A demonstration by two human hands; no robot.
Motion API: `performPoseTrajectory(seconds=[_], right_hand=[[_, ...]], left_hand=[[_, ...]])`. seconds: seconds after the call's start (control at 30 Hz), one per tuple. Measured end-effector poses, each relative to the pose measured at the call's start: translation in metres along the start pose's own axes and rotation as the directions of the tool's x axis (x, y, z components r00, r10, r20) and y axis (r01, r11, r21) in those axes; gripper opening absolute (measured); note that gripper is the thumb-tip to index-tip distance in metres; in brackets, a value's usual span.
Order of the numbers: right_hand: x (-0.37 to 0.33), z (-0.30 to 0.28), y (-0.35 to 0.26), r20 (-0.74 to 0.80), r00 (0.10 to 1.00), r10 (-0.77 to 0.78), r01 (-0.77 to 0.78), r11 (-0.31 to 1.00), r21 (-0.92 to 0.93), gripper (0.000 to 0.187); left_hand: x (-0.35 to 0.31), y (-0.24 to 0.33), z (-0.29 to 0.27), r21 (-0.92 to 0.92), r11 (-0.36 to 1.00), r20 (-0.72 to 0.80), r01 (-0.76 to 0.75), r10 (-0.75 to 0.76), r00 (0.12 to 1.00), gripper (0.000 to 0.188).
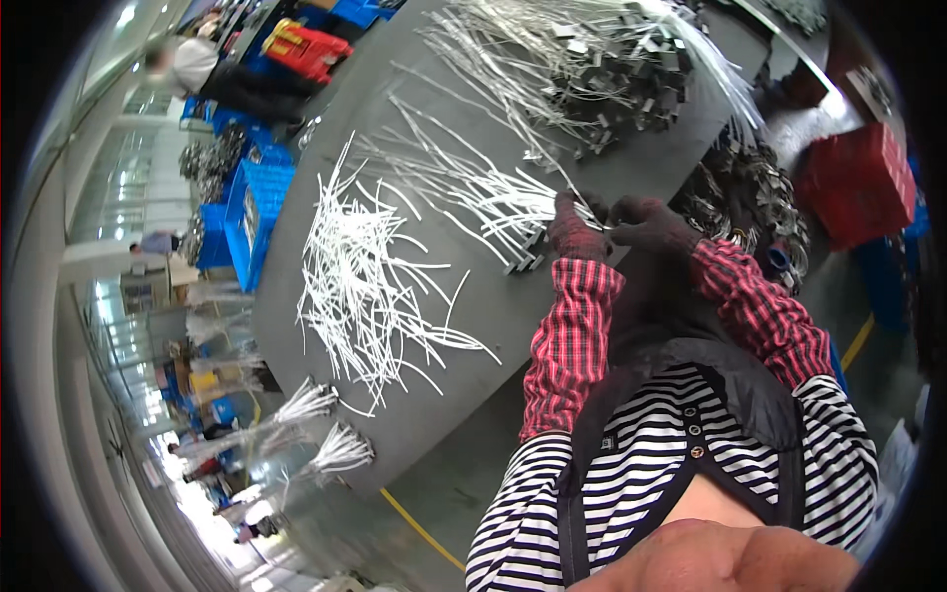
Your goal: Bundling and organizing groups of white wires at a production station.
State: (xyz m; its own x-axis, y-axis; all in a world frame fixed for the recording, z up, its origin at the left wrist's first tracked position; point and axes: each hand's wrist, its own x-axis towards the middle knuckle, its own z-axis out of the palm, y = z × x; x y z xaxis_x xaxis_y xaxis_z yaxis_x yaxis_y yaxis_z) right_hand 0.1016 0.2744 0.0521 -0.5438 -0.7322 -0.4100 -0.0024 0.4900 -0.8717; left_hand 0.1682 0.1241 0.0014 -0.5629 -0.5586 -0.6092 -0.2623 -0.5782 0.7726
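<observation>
My left hand [577, 235], in a dark glove, closes round a bundle of thin white cables [508, 202] at the table's near edge. The cables fan out to the left across the grey table [434, 395]. Just right of it, my gloved right hand [653, 225] has its fingers bent together by the bundle's end; what they pinch is too small and dark to make out. A few small dark connectors [523, 259] lie beside my left hand. Further left spreads a loose heap of short white tubes or wires [360, 286].
Many long cables with dark block-shaped ends [631, 84] cover the table's far side. More cables [755, 197] hang at the right edge near a red crate [858, 185]. Cable bundles [340, 449] overhang the left corner. Blue bins [258, 222] and a person [222, 74] are beyond.
</observation>
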Motion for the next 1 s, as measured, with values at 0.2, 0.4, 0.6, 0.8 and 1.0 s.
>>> performPoseTrajectory(seconds=[0.2, 0.4, 0.6, 0.8, 1.0], right_hand=[[-0.05, 0.049, 0.034, -0.393, 0.919, -0.018, 0.078, 0.987, 0.138, 0.029], [-0.192, -0.009, 0.149, -0.308, 0.817, 0.487, -0.421, 0.87, 0.258, 0.011], [-0.336, -0.065, 0.25, -0.362, 0.582, 0.728, -0.642, 0.685, 0.346, 0.008], [-0.368, -0.072, 0.281, -0.423, 0.567, 0.707, -0.557, 0.707, 0.436, 0.011], [-0.352, -0.065, 0.272, -0.439, 0.574, 0.691, -0.533, 0.722, 0.441, 0.013]], left_hand=[[0.033, -0.012, 0.029, 0.064, 0.998, -0.225, -0.025, 0.039, 0.974, 0.031], [0.043, -0.007, 0.029, -0.228, 0.969, -0.375, 0.09, -0.173, 0.911, 0.031], [0.036, 0.005, 0.016, -0.272, 0.962, -0.06, 0.031, -0.049, 0.997, 0.035], [0.023, 0.029, -0.002, -0.15, 0.963, -0.065, -0.222, 0.214, 0.975, 0.031], [0.021, 0.05, -0.011, -0.479, 0.871, -0.118, -0.106, 0.055, 0.991, 0.022]])
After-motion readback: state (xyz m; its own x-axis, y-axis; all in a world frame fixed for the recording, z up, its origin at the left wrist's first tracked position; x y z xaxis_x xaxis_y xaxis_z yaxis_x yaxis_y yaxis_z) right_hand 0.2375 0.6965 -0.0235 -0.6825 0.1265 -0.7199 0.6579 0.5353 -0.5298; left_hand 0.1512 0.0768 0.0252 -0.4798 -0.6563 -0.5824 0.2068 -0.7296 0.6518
